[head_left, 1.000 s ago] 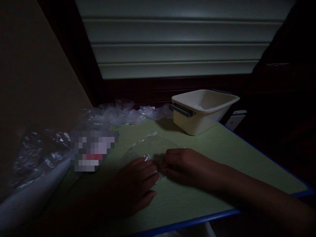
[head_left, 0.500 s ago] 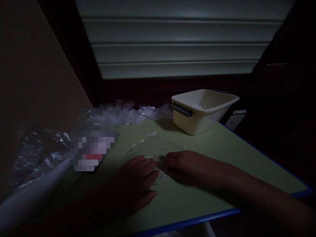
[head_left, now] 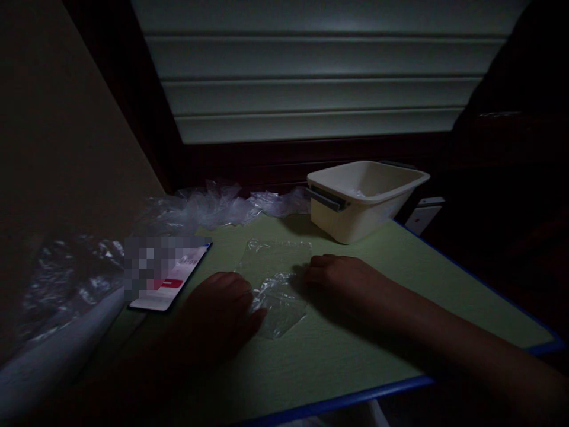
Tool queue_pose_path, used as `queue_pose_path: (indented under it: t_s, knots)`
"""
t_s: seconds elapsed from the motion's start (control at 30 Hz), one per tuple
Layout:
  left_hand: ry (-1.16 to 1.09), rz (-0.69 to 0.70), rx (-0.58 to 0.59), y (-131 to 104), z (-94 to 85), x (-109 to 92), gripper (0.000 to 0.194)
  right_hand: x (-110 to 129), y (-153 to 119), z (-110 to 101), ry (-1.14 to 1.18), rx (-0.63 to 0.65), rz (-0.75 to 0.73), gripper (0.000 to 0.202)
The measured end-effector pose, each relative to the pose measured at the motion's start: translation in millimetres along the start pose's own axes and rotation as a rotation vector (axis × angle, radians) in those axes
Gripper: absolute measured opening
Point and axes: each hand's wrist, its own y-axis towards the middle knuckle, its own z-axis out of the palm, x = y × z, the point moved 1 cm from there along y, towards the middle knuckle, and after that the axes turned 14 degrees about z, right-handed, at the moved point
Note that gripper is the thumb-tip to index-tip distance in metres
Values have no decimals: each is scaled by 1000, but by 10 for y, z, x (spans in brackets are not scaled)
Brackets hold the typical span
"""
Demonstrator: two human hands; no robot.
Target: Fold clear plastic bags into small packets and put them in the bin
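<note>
A clear plastic bag (head_left: 280,296) lies on the green tabletop (head_left: 355,350), its upper part flat and its lower part wrinkled. My left hand (head_left: 224,311) is at the bag's left edge, fingers curled and thumb reaching over the plastic. On the opposite side, my right hand (head_left: 335,276) has its fingers bent together at the right edge. Both hands appear to grip the bag by its sides, though the dim light hides the exact contact of the fingertips.
A cream tub (head_left: 351,216) with grey handles stands at the back right, some clear plastic inside. A phone (head_left: 171,287) with a lit screen lies at left. Crumpled clear plastic bags (head_left: 213,207) line the back edge. Blue trim (head_left: 338,403) edges the table.
My hands have moved apart, the left one leftward and the right one slightly up and right. The bag has turned and now lies more spread out between them.
</note>
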Motion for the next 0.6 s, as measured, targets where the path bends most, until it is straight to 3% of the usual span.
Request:
queue_pose_path:
  t_s: [0.33,0.6]
  knots:
    - [43,-46,27,-58,38,38,34,111,-25,17,-22,-31,-76,16]
    - [33,9,4,-22,3,-16,31,7,9,62,-28,-59,-83,17]
